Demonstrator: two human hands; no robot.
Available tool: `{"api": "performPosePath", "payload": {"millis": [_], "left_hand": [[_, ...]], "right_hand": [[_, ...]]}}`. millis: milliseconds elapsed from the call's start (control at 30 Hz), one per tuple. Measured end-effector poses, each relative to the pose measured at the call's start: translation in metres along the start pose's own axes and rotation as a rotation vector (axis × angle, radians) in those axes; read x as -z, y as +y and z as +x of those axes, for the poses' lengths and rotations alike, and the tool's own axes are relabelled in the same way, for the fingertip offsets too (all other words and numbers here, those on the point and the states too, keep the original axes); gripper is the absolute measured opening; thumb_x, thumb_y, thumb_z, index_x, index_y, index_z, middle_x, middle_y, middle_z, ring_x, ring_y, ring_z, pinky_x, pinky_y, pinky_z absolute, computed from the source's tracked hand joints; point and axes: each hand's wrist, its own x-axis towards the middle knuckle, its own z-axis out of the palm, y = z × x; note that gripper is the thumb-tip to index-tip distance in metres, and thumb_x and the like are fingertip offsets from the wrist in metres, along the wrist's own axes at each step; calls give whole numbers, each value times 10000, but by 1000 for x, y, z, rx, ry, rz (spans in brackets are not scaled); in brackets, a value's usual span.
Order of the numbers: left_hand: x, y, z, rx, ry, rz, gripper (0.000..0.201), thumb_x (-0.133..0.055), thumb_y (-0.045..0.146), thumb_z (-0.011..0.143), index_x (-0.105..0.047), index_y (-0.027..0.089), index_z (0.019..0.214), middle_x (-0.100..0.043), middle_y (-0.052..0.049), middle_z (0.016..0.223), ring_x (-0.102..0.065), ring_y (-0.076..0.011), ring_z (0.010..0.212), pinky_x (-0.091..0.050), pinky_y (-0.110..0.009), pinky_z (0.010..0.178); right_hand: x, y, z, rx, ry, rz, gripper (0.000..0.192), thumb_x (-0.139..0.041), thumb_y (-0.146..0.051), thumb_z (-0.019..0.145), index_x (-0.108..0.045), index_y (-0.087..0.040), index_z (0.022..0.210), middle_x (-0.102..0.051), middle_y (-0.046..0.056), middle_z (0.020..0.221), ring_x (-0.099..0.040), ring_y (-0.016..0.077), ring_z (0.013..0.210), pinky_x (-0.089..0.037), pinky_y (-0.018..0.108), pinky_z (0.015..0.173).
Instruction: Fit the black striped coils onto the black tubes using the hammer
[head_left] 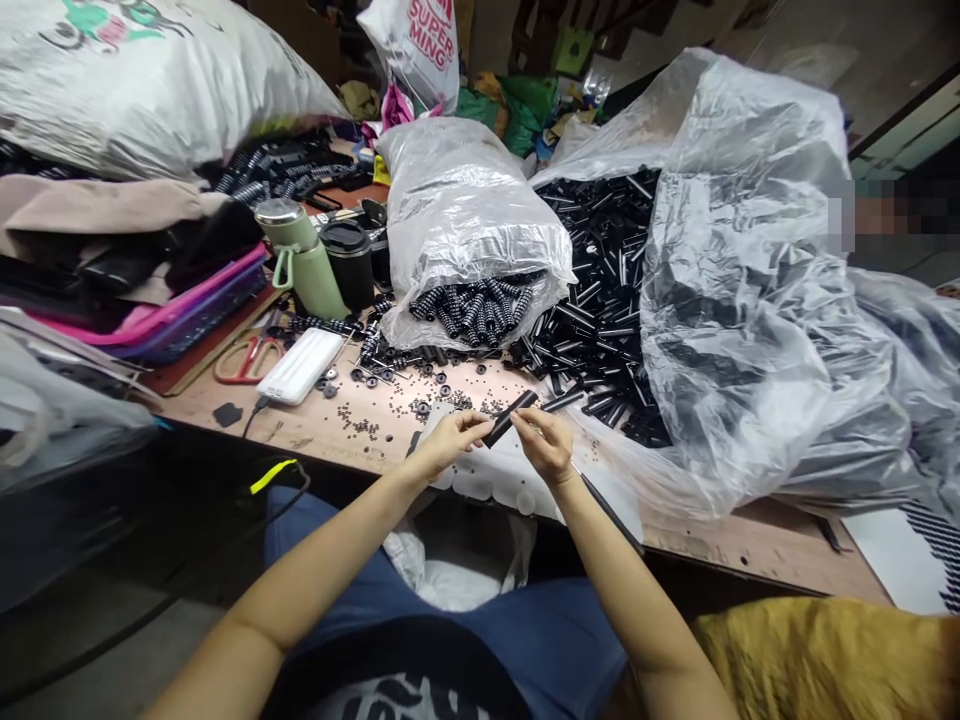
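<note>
My left hand (448, 443) and my right hand (549, 444) meet over the near edge of the wooden table (330, 432). Both pinch one short black tube (510, 417), which lies tilted between them, its upper end pointing right. The left fingers hold its lower end; the right fingers touch near its middle. Just beyond the hands lie small black rings and beads (420, 395) scattered on the wood. A heap of loose black tubes (600, 300) spills from a clear plastic bag (750, 300) to the right.
A second clear bag (465, 220) holds black-and-white ribbed parts. To the left stand a green flask (304, 260), a black cup (351, 262), a white power bank (300, 366) and red-handled scissors (244, 362). Pink trays (172, 315) and stuffed sacks (142, 80) fill the left.
</note>
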Motion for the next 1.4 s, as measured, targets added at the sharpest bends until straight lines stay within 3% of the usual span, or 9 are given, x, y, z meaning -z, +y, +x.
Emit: {"api": "performPosePath", "payload": {"millis": [133,300,567,767,867,1033,1133,1233,1400], "left_hand": [[0,2,-7,-156,-3,73,292,-681,425,738,-673,133,718,-637,-32,694,-558,-143,671,-441,-264,657],[-12,-7,-13,-538,231,387,213,-549,300,868,-682,168,766,-669,-64,814,-597,-186,839,-460,-314,806],[-2,-39,10,-568,275,959,206,-468,195,907,-659,131,948,-650,-114,947,-585,-214,922,-463,-337,829],[-7,-20,36,-677,-109,1469,208,-462,90,860,-657,135,919,-657,-132,977,-552,-253,981,-403,-400,852],[-12,-18,42,-570,-83,1337,211,-459,76,850,-658,125,801,-667,-125,868,-571,-240,912,-399,-396,845],[-11,-7,24,-168,-26,375,275,-572,377,831,-659,125,763,-642,-51,714,-576,-170,670,-435,-293,652],[-12,2,10,26,-83,11,336,-687,455,705,-639,123,714,-598,-16,642,-520,-115,567,-409,-250,578],[-17,0,1,-33,-41,47,323,-727,427,651,-620,123,631,-545,13,572,-451,-85,530,-354,-219,534],[-27,-17,-3,-124,-72,301,293,-623,386,750,-623,129,610,-520,13,531,-428,-95,502,-320,-218,490]], "right_hand": [[-7,-22,-1,-130,15,144,236,-520,-287,914,-697,-265,1068,-682,90,1048,-654,220,994,-548,419,890],[-17,-57,-7,-540,-73,511,360,-420,-378,959,-597,-205,1221,-653,120,1160,-657,219,1013,-559,399,852],[-24,-61,-31,-558,-11,338,235,-523,-355,903,-674,-191,979,-671,117,1064,-624,221,1027,-503,414,936],[-3,-60,-60,-621,43,322,202,-522,-333,909,-663,-189,884,-664,96,984,-625,201,957,-515,375,877],[4,-59,-68,-663,48,320,206,-525,-341,908,-662,-187,894,-667,92,984,-626,199,952,-521,356,846],[10,-62,-60,-728,39,376,273,-537,-415,893,-635,-185,1004,-661,102,1024,-639,208,953,-549,359,810],[16,-68,-37,-555,-47,245,657,-710,-507,733,-508,-181,1267,-502,163,1337,-485,295,1245,-472,468,981],[21,-74,-15,-386,-211,77,1015,-802,-510,614,-309,-175,1436,-340,175,1474,-304,330,1380,-306,526,1118],[15,-75,-10,-397,-363,-57,1041,-791,-476,624,-265,-142,1458,-405,188,1422,-378,344,1324,-342,516,1089]]}}
